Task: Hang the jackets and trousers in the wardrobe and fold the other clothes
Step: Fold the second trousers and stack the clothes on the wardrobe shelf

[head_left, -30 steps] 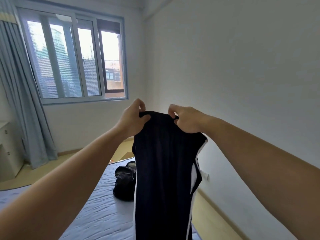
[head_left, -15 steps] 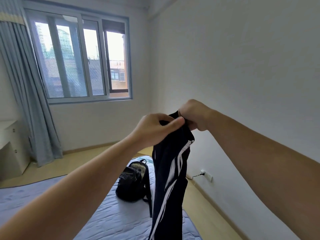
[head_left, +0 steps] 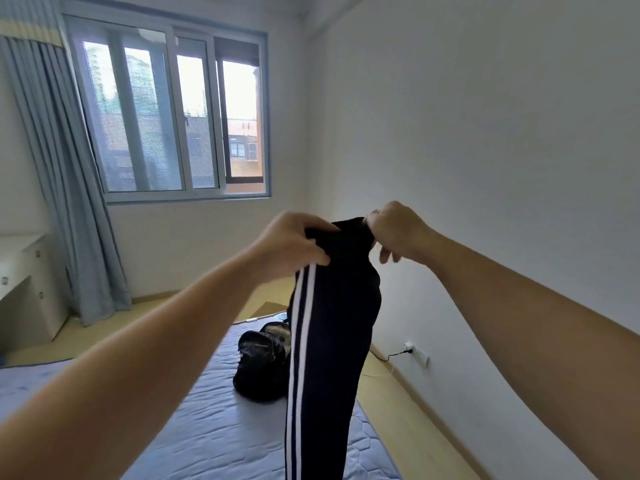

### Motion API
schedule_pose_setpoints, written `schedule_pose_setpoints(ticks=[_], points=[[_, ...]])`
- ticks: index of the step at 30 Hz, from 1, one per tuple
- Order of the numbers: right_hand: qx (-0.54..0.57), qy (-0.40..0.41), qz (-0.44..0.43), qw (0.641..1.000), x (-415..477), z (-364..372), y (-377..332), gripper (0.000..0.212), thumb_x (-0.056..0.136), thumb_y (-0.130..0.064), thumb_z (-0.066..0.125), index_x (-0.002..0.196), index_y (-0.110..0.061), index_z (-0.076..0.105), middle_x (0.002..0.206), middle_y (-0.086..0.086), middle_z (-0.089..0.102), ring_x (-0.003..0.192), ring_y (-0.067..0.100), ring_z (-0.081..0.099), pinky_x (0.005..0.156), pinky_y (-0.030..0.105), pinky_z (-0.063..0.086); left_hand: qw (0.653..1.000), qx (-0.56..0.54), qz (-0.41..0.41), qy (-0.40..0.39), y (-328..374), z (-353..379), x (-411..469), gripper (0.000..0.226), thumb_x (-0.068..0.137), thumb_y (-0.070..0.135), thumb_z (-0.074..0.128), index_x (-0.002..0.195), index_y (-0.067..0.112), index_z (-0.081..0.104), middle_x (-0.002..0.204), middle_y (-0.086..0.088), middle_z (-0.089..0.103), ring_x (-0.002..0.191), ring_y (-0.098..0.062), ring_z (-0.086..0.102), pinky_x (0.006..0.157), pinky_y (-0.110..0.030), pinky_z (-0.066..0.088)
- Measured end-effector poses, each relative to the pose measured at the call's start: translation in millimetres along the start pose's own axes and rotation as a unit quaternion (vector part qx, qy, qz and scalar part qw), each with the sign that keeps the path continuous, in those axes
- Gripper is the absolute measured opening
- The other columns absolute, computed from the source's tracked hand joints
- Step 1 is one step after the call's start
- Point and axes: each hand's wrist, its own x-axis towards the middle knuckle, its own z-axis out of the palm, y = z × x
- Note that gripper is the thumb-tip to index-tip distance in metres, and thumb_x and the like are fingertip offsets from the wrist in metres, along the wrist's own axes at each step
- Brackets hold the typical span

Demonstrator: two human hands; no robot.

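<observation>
Up at centre frame in the head view, both hands are on the garment. The left hand (head_left: 294,244) grips the top edge of the dark navy track trousers with twin white side stripes (head_left: 332,323), fingers curled over the waistband. The right hand (head_left: 394,233) pinches the same edge just beside it, at 2 o'clock of the left. The trousers hang straight down from that hold, legs together and stripes facing us, clear of the bed and running out of frame at 6 o'clock.

By my reading this is the hanging step, with the garment squared up. The next move, I'd judge, calls for a hanger and a turn toward the wardrobe, and neither is in sight from here.

Down at 7 o'clock lies the pale blue quilted bed (head_left: 207,427). A black fabric backpack (head_left: 258,368) sits on it, partly hidden behind the trousers.

Round the room now:
- **11 o'clock:** a white-framed sliding window (head_left: 166,116).
- **10 o'clock:** a grey-blue curtain (head_left: 59,168).
- **9 o'clock:** a white drawer unit (head_left: 24,282).
- **4 o'clock:** a white wall socket with a black plug (head_left: 417,353), low on the plain wall, and light wooden floor (head_left: 398,393) beside the bed.
</observation>
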Motion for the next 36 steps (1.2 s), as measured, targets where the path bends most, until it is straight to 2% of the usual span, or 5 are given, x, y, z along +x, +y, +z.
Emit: schedule_pose_setpoints(ticks=[6, 17, 22, 32, 36], points=[[-0.119, -0.027, -0.145, 0.982, -2, 0, 11, 0.027, 0.092, -0.054, 0.054, 0.075, -0.033, 0.058, 0.074, -0.013, 0.062, 0.073, 0.009, 0.060, 0.061, 0.026, 0.042, 0.996, 0.054, 0.043, -0.049, -16, -43, 19, 0.028, 0.086, 0.008, 0.077, 0.105, 0.029, 0.077, 0.103, 0.005, 0.073, 0.084, 0.001, 0.065, 0.072, -0.018, 0.051], [0.110, 0.017, -0.169, 0.979, -6, 17, -4, 0.030, 0.093, -0.031, 0.073, 0.112, -0.026, 0.050, 0.105, 0.003, 0.065, 0.095, 0.027, 0.067, 0.074, 0.033, 0.058, 0.988, -0.141, -0.060, -0.006, -40, -40, 17, 0.045, 0.089, 0.001, 0.073, 0.127, 0.021, 0.059, 0.105, -0.004, 0.065, 0.078, -0.004, 0.069, 0.063, -0.015, 0.052], [0.133, -0.001, -0.147, 0.980, -4, 22, -3, 0.037, 0.092, -0.032, 0.074, 0.125, -0.023, 0.058, 0.118, 0.003, 0.066, 0.108, 0.025, 0.065, 0.093, 0.041, 0.058, 0.973, -0.194, -0.122, -0.041, -52, -41, 16, 0.032, 0.089, 0.004, 0.073, 0.059, 0.017, 0.075, 0.059, 0.008, 0.069, 0.054, -0.002, 0.067, 0.050, -0.012, 0.049], [0.255, -0.013, -0.065, 0.965, 4, 35, 16, 0.032, 0.092, -0.034, 0.073, 0.120, -0.023, 0.062, 0.112, 0.008, 0.069, 0.098, 0.029, 0.071, 0.076, 0.058, 0.061, 0.992, -0.107, -0.058, -0.024, -54, -14, 24, 0.019, 0.096, 0.006, 0.064, 0.113, 0.014, 0.066, 0.100, -0.001, 0.067, 0.071, 0.002, 0.067, 0.061, -0.010, 0.051], [0.258, 0.007, -0.076, 0.963, 4, 41, 21, 0.034, 0.091, -0.034, 0.074, 0.120, -0.025, 0.060, 0.110, 0.009, 0.068, 0.084, 0.021, 0.070, 0.058, 0.037, 0.057, 0.996, 0.083, 0.012, 0.014, -52, 7, 32, 0.037, 0.086, 0.019, 0.059, 0.120, 0.032, 0.062, 0.110, 0.010, 0.063, 0.098, -0.012, 0.061, 0.081, -0.027, 0.055]])
